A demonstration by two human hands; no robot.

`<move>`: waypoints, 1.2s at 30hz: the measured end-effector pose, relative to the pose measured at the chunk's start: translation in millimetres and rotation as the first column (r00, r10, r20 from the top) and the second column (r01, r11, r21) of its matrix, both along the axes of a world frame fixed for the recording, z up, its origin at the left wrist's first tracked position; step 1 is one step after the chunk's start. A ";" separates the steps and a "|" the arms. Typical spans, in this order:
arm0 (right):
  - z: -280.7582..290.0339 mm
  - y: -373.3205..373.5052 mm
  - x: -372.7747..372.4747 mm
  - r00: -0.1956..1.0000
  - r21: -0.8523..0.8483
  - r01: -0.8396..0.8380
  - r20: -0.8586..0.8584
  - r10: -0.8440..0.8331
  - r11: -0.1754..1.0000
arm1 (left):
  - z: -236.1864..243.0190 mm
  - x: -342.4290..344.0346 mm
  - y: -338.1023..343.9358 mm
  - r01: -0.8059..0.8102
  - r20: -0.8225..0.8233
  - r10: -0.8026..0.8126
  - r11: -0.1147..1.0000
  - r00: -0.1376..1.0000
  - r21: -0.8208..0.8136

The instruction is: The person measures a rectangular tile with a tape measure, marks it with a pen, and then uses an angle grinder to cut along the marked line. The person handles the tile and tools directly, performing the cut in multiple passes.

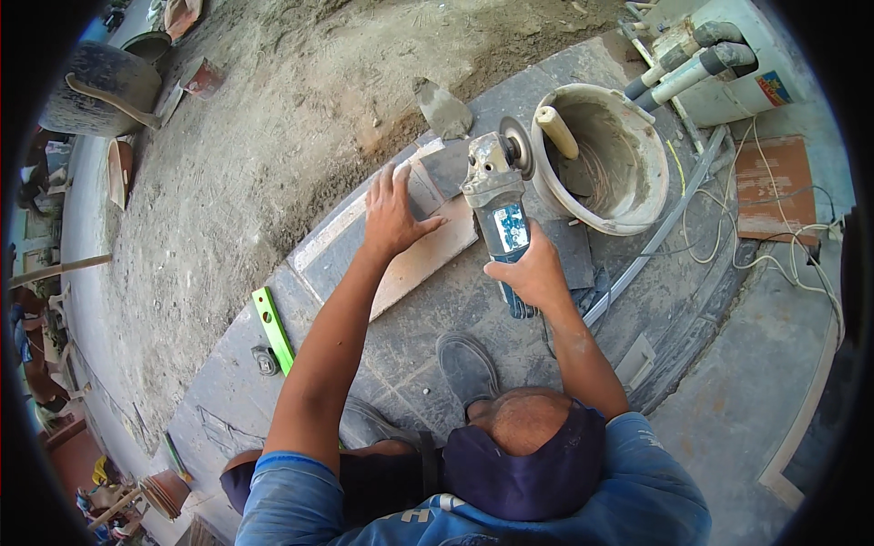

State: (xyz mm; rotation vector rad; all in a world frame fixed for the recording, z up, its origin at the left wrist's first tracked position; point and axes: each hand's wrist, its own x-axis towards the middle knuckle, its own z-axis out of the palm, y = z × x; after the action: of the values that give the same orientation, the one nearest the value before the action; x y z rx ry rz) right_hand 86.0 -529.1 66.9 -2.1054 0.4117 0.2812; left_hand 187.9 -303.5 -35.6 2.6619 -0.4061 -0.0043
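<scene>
My right hand (535, 270) is wrapped round the body of a teal angle grinder (506, 227). Its cutting disc (517, 147) stands on edge at the far end, close to the wall of a dusty white bucket (651, 136). My left hand (391, 217) has its fingers spread over a long tan tile piece (428, 264), touching or just above it. Beside that piece lie grey floor tiles (332, 259). Inside the bucket leans a tool with a wooden handle (557, 132); its lower end is hard to make out.
A green spirit level (273, 328) and a tape measure (265, 360) lie at left. Beyond the tiles is sandy ground (246, 136), with a pointed grey trowel-like blade (442, 111) at its edge. A metal straightedge (655, 238), loose cables (763, 259) and pipes (678, 80) are at right.
</scene>
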 end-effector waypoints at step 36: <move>-2.2 14.1 4.4 0.997 0.036 -0.077 -0.022 0.078 0.996 | -3.4 76.1 31.6 -0.485 -0.060 0.510 0.767 0.858 -0.421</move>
State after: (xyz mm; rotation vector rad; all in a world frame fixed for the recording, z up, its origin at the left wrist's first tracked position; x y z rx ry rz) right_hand 90.5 -515.0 64.7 -2.0879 0.3366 0.3558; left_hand 263.9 -271.9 -39.0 2.2535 0.2769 0.2939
